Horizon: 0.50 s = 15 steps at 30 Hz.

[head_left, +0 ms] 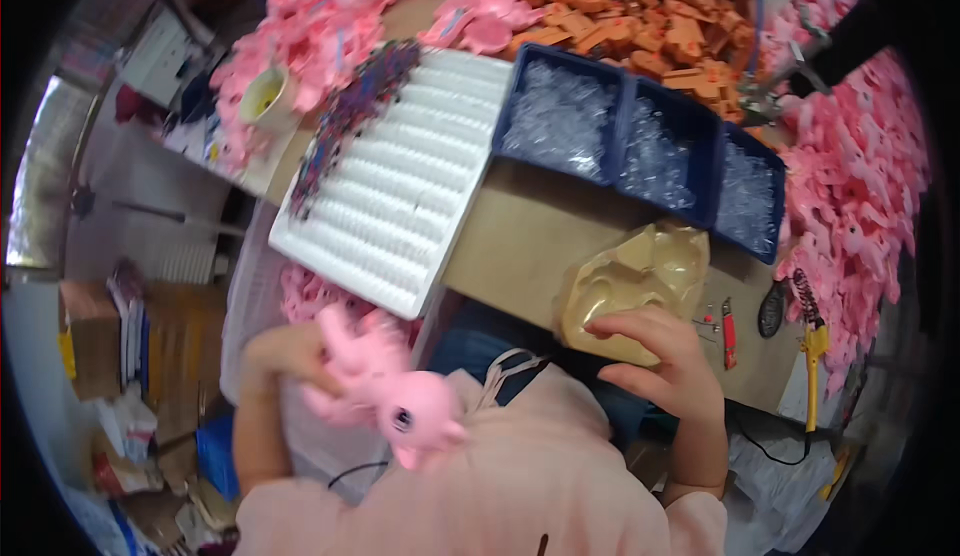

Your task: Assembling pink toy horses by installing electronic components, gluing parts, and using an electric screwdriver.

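Observation:
Low at the left, my left hand (pixel 290 356) is closed around a pink toy pony (pixel 415 411), tilted with its head toward my lap and one dark eye showing. The pony is over a translucent plastic tub (pixel 245 306) that has more pink pieces in it. My right hand (pixel 670 361) is open, thumb and fingers apart, with nothing in it. Its fingertips are over the near edge of a glossy tan moulded holder (pixel 640 271) at the table's front edge; whether they touch it I cannot tell.
A white ridged tray (pixel 400 176) bears small dark, colourful pieces along its left side. Blue bins (pixel 620 184) hold clear plastic pieces. Orange parts (pixel 650 31) and pink toy parts (pixel 850 186) are heaped behind and right. A red cutter (pixel 729 334) and yellow-handled iron (pixel 815 356) lie right.

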### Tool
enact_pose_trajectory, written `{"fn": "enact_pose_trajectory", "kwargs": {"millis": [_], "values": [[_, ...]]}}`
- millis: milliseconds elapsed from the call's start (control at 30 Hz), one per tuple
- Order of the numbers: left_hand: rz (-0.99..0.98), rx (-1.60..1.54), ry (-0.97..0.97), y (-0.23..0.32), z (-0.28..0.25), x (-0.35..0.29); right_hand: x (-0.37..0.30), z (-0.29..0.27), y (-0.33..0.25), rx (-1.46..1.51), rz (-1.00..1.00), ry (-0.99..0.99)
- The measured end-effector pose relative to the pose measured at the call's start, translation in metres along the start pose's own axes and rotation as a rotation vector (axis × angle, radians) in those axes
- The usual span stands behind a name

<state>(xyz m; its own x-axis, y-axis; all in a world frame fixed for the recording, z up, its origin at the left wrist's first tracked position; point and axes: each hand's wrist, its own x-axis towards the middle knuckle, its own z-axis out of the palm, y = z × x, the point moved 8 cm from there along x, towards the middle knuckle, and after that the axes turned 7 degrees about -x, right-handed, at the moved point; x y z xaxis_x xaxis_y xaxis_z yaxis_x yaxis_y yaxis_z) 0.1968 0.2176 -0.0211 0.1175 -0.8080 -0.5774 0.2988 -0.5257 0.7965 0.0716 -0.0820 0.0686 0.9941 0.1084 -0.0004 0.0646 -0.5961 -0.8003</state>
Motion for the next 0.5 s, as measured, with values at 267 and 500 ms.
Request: {"fn": "enact_pose_trajectory", "kwargs": {"millis": [267,500], "values": [[-0.582,0.683,0.290,-0.135,-0.096,-0.067,-0.028,-0.016,0.070,-0.122,0.314,0.395],[1.177,0.633,-0.143,0.233,0.067,-0.023,-0.056,-0.098,0.109,-0.095,0.383,0.929]]}}
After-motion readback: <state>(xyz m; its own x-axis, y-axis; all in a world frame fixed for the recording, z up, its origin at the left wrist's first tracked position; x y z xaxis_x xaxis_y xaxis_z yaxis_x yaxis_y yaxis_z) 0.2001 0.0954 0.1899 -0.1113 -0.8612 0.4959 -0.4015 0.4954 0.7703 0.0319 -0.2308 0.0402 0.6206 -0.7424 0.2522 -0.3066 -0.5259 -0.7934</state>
